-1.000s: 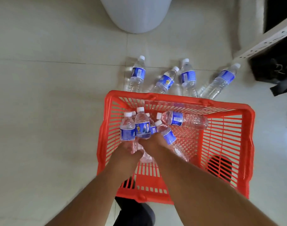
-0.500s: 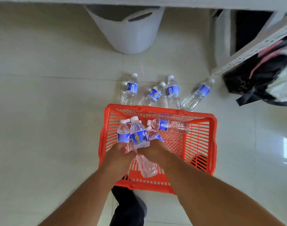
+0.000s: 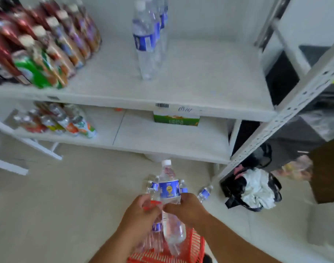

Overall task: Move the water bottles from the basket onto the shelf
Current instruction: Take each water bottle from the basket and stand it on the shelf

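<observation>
At lower centre both hands, left (image 3: pixel 141 211) and right (image 3: pixel 189 207), curled around a water bottle (image 3: pixel 170 190); likely full, smooth plastic; best gripped mid-body below the label.

A capped, blue-labelled water bottle (image 3: pixel 170 192) is held upright above the red basket (image 3: pixel 194 245); more bottles (image 3: pixel 147 38) are stood on the white shelf (image 3: pixel 200 88).

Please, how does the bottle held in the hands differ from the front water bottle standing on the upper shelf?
The held bottle is raised above the red basket, gripped by the left hand and right hand; the shelf bottle stands free on the upper shelf. The held bottle's blue label shows a yellow mark; on the shelf bottle's, none is visible. Both are clear, white-capped and blue-labelled.
</observation>
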Motion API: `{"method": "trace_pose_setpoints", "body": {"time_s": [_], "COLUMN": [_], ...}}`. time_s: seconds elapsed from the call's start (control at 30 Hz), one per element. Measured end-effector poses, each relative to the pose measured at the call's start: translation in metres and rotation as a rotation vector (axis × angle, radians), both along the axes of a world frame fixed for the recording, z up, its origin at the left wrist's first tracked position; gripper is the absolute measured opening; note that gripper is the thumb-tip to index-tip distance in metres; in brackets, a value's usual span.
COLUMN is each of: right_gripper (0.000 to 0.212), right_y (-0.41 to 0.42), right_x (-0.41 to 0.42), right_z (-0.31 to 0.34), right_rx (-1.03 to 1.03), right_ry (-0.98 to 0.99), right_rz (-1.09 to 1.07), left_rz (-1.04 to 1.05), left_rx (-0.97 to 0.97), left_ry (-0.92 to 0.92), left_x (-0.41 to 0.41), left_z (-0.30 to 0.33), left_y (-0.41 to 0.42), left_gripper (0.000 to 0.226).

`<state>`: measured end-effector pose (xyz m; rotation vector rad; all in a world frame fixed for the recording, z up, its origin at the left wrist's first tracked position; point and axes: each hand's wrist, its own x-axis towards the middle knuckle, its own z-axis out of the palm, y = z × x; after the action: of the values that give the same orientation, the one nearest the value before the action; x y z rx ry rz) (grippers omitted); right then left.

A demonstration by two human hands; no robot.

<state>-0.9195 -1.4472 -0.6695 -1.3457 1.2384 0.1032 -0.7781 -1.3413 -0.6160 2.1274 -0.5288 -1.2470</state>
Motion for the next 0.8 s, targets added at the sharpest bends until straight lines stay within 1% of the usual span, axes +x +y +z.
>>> {"method": "trace_pose_setpoints", "body": {"time_s": [0.07,0.1,0.23,0.33,0.43,0.53,0.67,0.8], "right_gripper": [0.009,0.007,0.009,0.015,0.022,0.03,0.024,0.024], "right_y": [-0.008,-0.012,-0.026,-0.028,-0.024,-0.021,-0.018,-0.023], "right_x": [-0.006,-0.009,-0.013,-0.012,-0.007,0.002,0.015,0.023], "right_z": [0.048,0.071,0.142,0.181,0.215,0.239,0.254,0.257], "right_rx": [-0.074,-0.11,-0.201,-0.283,-0.36,-0.428,-0.511,-0.537], "right_ry": [-0.054,-0.088,-0.177,-0.207,-0.228,-0.238,-0.252,-0.224], "right_rz": [0.003,0.011,0.034,-0.006,-0.059,-0.101,-0.146,-0.177], "left_rz": [-0.006,-0.006,0.007,-0.001,-0.001,-0.008,-0.027,-0.018], "left_rx": [-0.08,-0.117,-0.21,-0.28,-0.355,-0.399,-0.451,-0.459], "left_ry": [-0.016,-0.043,-0.106,-0.134,-0.165,-0.168,-0.168,-0.178], "left_x": [-0.007,-0.008,-0.004,0.005,0.015,0.022,0.035,0.047], "left_z": [0.042,0.061,0.118,0.154,0.178,0.2,0.21,0.211], "left_y": [-0.007,-0.01,-0.016,-0.02,-0.021,-0.019,-0.019,-0.023], "left_gripper": [0.024,0.027,0.046,0.047,0.055,0.056,0.06,0.055]}}
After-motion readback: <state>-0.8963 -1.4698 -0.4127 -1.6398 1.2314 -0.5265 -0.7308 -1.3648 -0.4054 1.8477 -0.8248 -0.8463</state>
